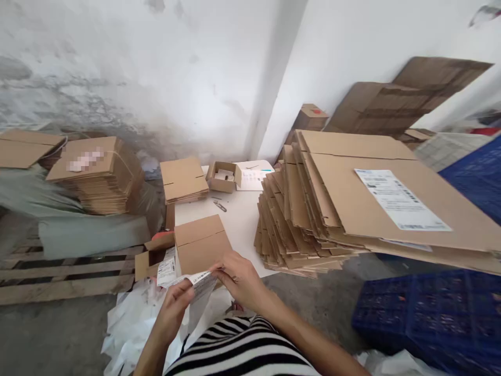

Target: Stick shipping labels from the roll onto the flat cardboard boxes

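Observation:
Both my hands pinch a white printed label sheet point(200, 281) just in front of a closed small cardboard box point(201, 243) on the low white table point(242, 219). My left hand point(176, 308) grips the sheet's lower left edge. My right hand point(238, 279) holds its right end with closed fingers, touching the box's near side. More labels point(166, 270) lie left of the box.
A tall fanned stack of flat cartons point(313, 209) with a shipping label fills the right. Smaller flat boxes point(183, 180), an open small box point(224, 176), papers and scissors point(219, 206) lie further back. Bundled cartons point(97, 175) rest on a wooden pallet point(66, 274) at the left. Blue crates point(430, 318) stand at the right.

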A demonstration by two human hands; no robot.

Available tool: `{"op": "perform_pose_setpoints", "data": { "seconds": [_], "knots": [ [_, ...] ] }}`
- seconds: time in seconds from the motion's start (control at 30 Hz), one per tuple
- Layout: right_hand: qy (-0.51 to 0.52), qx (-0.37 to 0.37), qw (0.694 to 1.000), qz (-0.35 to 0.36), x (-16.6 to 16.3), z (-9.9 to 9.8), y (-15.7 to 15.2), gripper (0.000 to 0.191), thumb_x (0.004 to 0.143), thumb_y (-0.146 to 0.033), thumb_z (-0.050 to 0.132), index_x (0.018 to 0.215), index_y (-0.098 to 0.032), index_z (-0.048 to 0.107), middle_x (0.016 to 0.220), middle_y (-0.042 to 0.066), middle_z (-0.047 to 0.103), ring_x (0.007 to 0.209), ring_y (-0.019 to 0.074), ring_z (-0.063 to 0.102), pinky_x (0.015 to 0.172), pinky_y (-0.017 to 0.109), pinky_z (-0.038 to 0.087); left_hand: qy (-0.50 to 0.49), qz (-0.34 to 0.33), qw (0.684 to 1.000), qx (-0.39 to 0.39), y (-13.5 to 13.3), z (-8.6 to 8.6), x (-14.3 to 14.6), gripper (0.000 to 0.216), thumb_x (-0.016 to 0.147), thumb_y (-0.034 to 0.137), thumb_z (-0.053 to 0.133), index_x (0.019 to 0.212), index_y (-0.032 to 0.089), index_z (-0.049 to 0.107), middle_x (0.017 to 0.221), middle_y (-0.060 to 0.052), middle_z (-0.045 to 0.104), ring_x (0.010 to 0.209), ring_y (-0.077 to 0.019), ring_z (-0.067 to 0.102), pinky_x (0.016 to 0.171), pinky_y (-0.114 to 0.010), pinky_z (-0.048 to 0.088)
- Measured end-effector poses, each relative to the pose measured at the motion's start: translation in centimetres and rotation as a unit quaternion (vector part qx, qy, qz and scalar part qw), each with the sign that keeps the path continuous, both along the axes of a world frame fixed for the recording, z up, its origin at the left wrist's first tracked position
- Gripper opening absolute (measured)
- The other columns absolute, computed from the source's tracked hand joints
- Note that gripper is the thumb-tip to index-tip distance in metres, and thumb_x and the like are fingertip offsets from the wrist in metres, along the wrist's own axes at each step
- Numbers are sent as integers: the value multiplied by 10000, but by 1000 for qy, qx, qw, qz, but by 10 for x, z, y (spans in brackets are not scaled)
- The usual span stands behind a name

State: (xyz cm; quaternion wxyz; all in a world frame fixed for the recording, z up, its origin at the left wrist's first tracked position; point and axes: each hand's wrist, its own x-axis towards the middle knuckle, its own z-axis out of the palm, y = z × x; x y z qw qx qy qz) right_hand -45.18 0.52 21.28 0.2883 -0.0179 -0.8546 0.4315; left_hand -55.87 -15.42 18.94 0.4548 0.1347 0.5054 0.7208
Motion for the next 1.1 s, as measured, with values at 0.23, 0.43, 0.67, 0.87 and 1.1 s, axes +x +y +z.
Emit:
{"op": "perform_pose_setpoints", "data": {
  "seconds": [0.23, 0.43, 0.67, 0.87, 1.1],
  "knots": [
    [44, -21, 997, 58, -2, -35, -10, 203, 901, -199, 587, 1097, -236, 626, 1078, 53, 657, 1050, 179, 583, 943, 345, 466, -222, 136, 965, -35, 10, 8, 7, 329, 908, 222, 504, 1157, 55, 640, 1029, -159, 736, 1022, -291, 676, 943, -422, 504],
    [-43, -99, 992, 71, -7, -60, -16, 191, 883, -263, 625, 1069, -231, 651, 947, 32, 671, 838, 159, 608, 773, 298, 491, -265, 148, 953, -6, 11, -1, 8, 398, 929, 227, 441, 1261, 42, 562, 1094, -180, 713, 1054, -293, 663, 927, -423, 520],
    [55, -182, 982, 23, -5, -13, 18, 129, 905, -290, 574, 816, -204, 611, 878, 33, 601, 863, 167, 563, 797, 297, 441, -161, 403, 891, -131, -11, -65, -38, 298, 920, 131, 464, 1188, 110, 592, 895, -92, 734, 781, -179, 710, 740, -303, 578],
    [-113, -162, 974, -111, -81, -75, 74, 177, 888, -358, 516, 940, -189, 528, 831, 6, 561, 765, 145, 522, 711, 251, 430, -103, 440, 874, -175, -55, -94, -67, 230, 950, 111, 413, 1049, 101, 620, 781, -57, 719, 684, -135, 694, 717, -251, 570],
    [-295, -17, 954, -56, -107, -200, 37, 734, 596, -328, 818, 1262, -227, 527, 1410, 149, 411, 1325, 345, 310, 1079, 480, 202, -42, 334, 913, -229, -37, -116, -39, 188, 882, 220, 599, 1022, 117, 673, 994, -137, 749, 1073, -263, 661, 967, -391, 488]
  ]
}}
